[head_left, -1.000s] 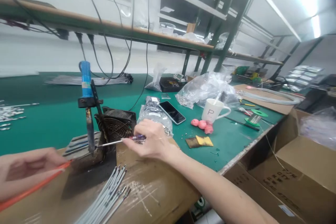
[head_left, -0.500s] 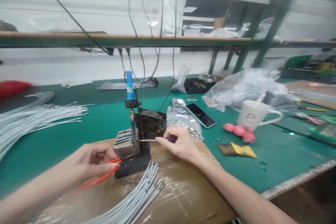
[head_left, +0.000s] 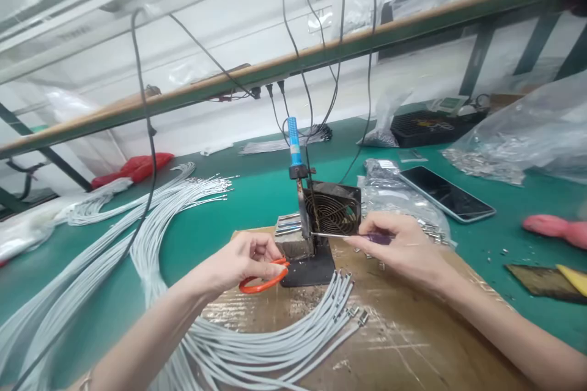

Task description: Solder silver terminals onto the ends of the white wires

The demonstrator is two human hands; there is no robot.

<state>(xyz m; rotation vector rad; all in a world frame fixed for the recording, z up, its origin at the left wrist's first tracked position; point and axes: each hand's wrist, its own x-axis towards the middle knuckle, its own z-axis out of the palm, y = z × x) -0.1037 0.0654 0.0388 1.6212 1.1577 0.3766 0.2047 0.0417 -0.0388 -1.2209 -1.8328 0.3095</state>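
My left hand (head_left: 257, 258) is closed, pinching a bright orange loop (head_left: 263, 286) that hangs just left of the black base; whether it belongs to a larger tool I cannot tell. In my right hand (head_left: 398, 244) is a screwdriver (head_left: 376, 238) with a dark purple handle. Its thin metal shaft points left and its tip is at the hot end of a soldering iron (head_left: 293, 140). The blue-handled iron is mounted upright, tip down, beside a metal block (head_left: 293, 246). Below the hands lie grey cables (head_left: 275, 348) with small metal ends.
Behind the iron stands a black fan (head_left: 337, 208). Cardboard (head_left: 389, 330) covers the front of the green bench (head_left: 257, 189). More grey cables (head_left: 151, 238) spread left. A phone (head_left: 447, 193), a bag of metal parts (head_left: 389, 189) and pink lumps (head_left: 554, 229) lie right. Black cords hang down.
The view has turned left and tilted, so the bench items shift right and the mug leaves the picture. Both hands keep their holds, with the screwdriver tip still at the iron.
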